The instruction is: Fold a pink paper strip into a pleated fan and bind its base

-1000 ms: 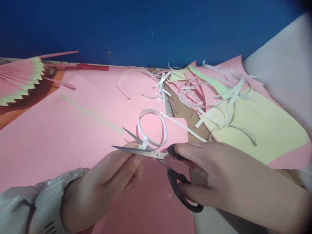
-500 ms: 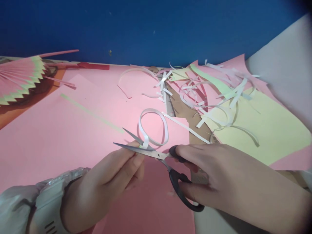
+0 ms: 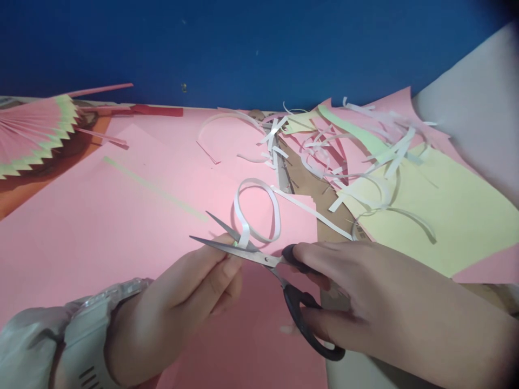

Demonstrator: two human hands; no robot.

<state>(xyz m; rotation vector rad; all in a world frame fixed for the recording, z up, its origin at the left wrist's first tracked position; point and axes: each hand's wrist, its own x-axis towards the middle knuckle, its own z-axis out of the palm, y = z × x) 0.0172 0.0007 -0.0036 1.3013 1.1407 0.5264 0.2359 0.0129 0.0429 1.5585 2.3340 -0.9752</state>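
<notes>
My right hand [image 3: 377,294] grips black-handled scissors [image 3: 284,281], with its fingers through the loops. The steel blades are parted and point left. My left hand [image 3: 182,310] pinches the end of a thin white paper strip [image 3: 259,208] that sits between the blades. The strip curls up into a loop above my fingers and trails off to the right. Both hands hover over a large pink paper sheet [image 3: 101,227].
A folded pink and green paper fan [image 3: 36,132] lies at the far left. Several cut paper strips [image 3: 357,156] are heaped at the back right on a yellow sheet [image 3: 438,210] and pink sheets. A blue wall [image 3: 243,48] stands behind.
Hands, scissors and strip have drifted slightly right and down. The blades stay parted at about the same angle.
</notes>
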